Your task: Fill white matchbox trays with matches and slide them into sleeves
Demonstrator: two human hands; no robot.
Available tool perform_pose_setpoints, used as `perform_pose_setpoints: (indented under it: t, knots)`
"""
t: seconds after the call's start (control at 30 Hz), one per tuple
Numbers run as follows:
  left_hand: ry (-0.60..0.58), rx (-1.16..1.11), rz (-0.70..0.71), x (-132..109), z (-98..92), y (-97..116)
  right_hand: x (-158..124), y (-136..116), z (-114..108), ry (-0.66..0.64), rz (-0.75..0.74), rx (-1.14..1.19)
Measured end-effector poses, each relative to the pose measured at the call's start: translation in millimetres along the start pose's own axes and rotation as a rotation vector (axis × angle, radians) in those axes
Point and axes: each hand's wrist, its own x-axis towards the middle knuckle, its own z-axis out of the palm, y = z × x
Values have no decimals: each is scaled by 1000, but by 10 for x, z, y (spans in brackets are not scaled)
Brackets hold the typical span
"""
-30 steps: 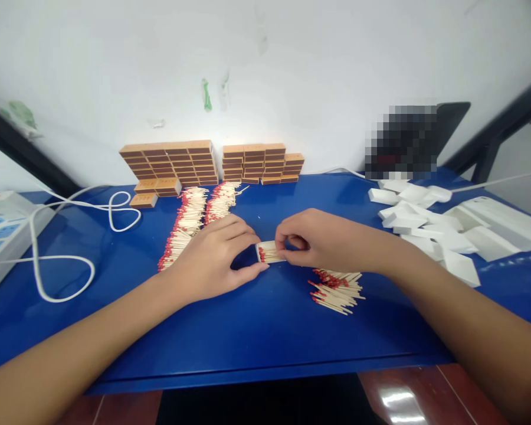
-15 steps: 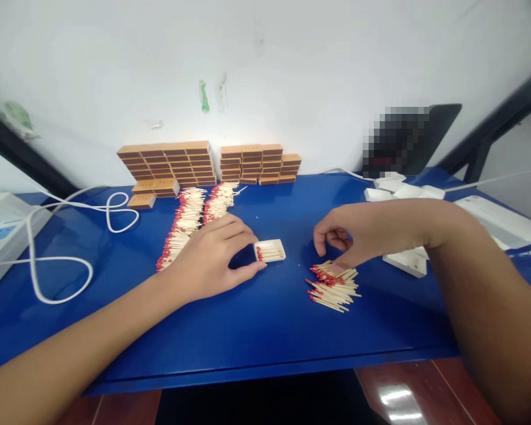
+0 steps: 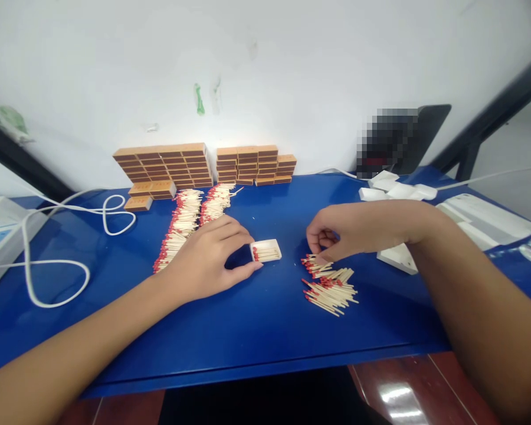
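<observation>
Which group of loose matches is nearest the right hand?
The small, messy pile, just by the right hand; the two long rows lie left of the white tray, beside the left hand.

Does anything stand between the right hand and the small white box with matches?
No obstacle is visible between the right hand and the white box: loose matches lie by the hand, then blue table with a pale speck. The left hand is at the box's other end.

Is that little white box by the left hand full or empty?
Neither, it's partly filled: red-tipped matches lie along the near side of the box, and bare white shows behind them.
</observation>
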Motion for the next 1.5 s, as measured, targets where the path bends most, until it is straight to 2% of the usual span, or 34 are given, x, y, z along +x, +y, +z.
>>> perform_pose_setpoints:
  t: [0.43, 0.53, 0.7, 0.87, 1.03, 1.23, 1.37, 1.5]
  knots:
    - [-12, -5, -5, 9, 7, 7, 41, -41, -30, 134, -51, 11]
    - [-14, -10, -12, 11, 4, 10, 67, -82, -12, 202, -96, 42]
    - [-24, -17, -7, 11, 1, 17, 188, -245, 141, 357, -281, 180]
    - [-2, -8, 8, 13, 4, 30, 294, -348, 303, 364, -343, 234]
    - [-8, -7, 6, 12, 3, 29, 312, -355, 325, 321, -331, 254]
    - [-16, -10, 2, 21, -4, 30, 307, -313, 294, 387, -308, 210]
    - [-18, -12, -2, 18, -8, 28, 224, -218, 176, 412, -241, 105]
    - [-16, -11, -7, 11, -4, 18, 115, -95, 39, 314, -131, 14]
